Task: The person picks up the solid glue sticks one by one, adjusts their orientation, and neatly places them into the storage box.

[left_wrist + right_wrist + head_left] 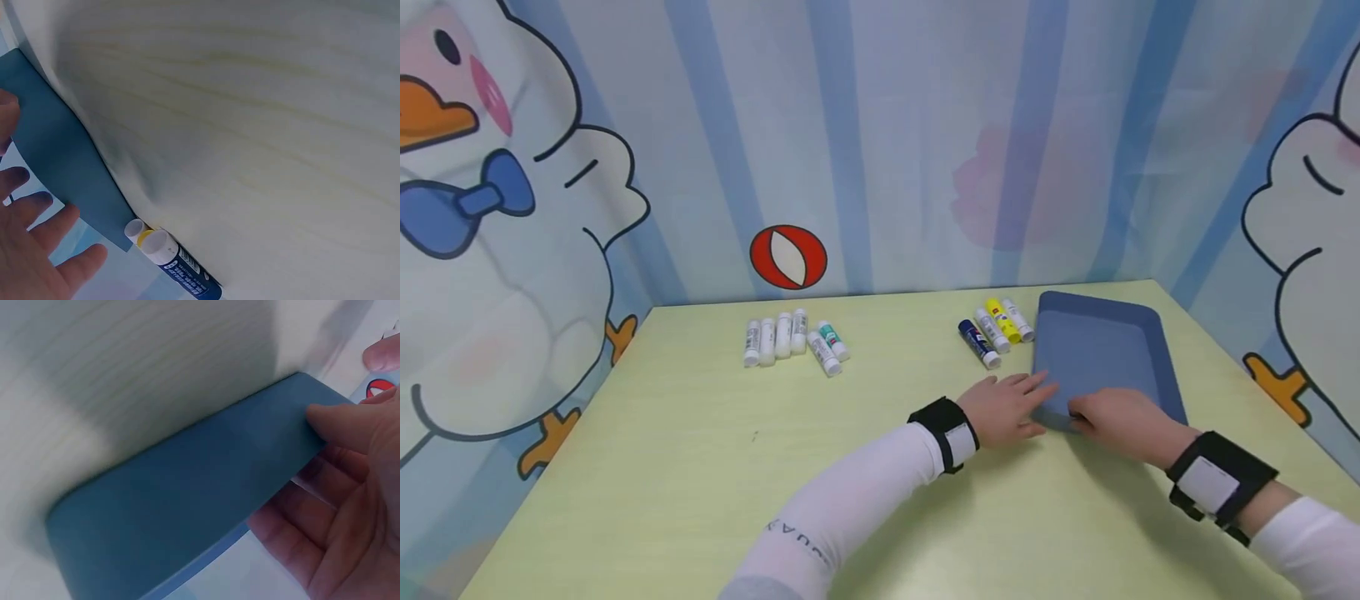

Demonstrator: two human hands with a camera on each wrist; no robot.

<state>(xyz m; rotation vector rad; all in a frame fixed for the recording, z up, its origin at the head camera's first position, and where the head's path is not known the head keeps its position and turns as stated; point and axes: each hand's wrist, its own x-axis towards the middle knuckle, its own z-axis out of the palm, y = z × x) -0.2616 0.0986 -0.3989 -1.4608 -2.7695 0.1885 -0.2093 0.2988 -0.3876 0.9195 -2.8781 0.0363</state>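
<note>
A blue-grey rectangular tray (1097, 342) lies on the right part of the table. My right hand (1123, 421) pinches its front wall; in the right wrist view the thumb (340, 425) presses the outer side while the fingers curl over the rim. Beside the tray's front left corner is my left hand (1006, 408), palm down with spread fingers, the fingertips right at the wall. Left of the tray lie a navy glue stick (977, 342), a yellow glue stick (1003, 321) and two white glue sticks, with white caps toward me.
Farther left on the pale yellow table (700, 467) lie several white glue sticks (775, 335) in a row. Next to them are another white glue stick (824, 354) and a green-labelled glue stick (833, 340). A printed curtain (910, 150) stands behind the table's back edge.
</note>
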